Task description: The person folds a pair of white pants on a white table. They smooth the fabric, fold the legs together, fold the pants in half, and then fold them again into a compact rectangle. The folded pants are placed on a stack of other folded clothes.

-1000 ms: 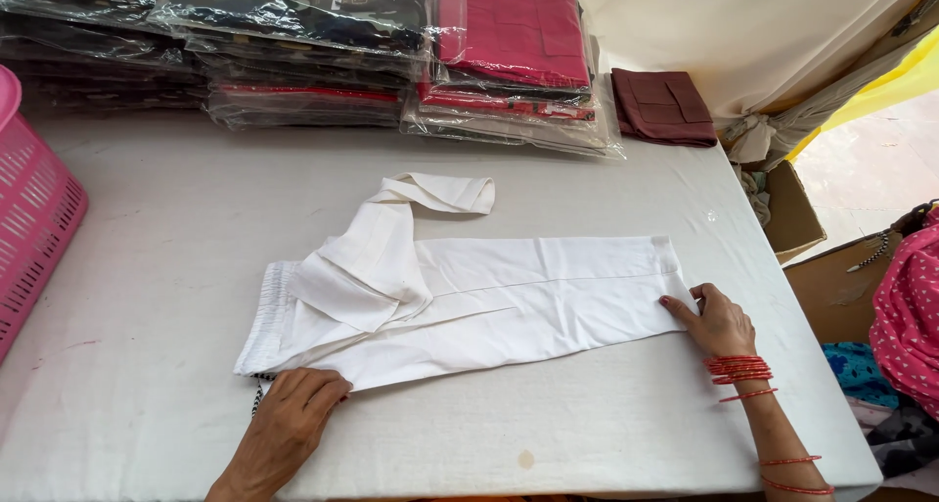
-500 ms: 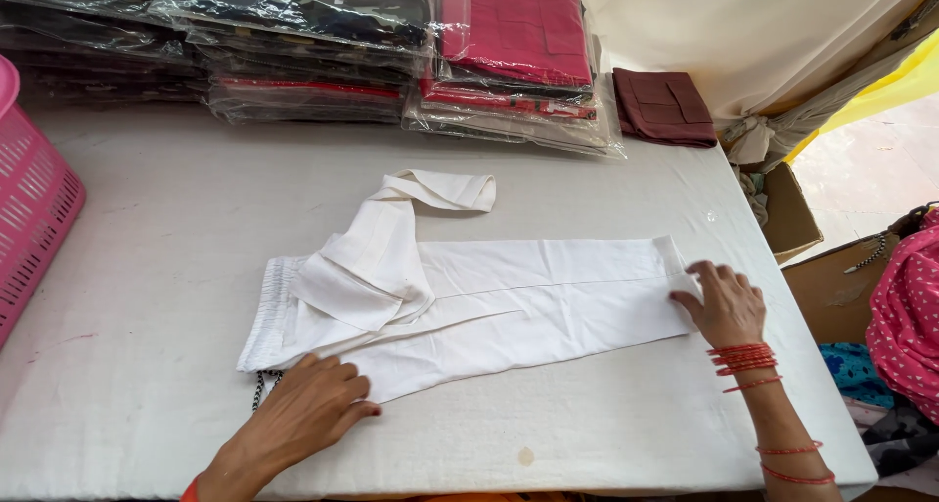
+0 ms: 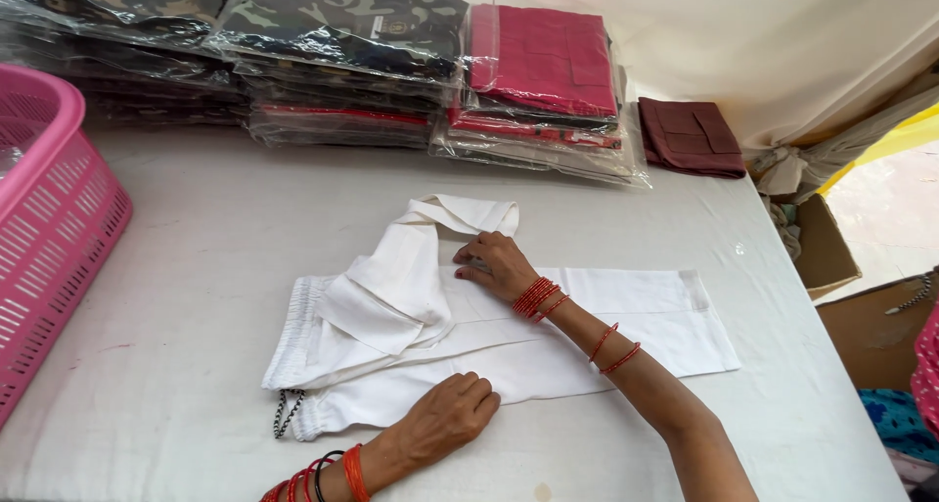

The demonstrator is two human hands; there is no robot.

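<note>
2 hands on white trousers, pink basket nearby

Pink plastic basket w/ slotted walls sits at the left edge of the white table. Along the far side: stacks of bagged folded clothes, camo packs on the left, red packs just beside them on the right, plus a loose dark maroon folded piece near the far right corner. Off the table's right side, open cardboard boxes on the ground, pale cloth backdrop behind.
</note>
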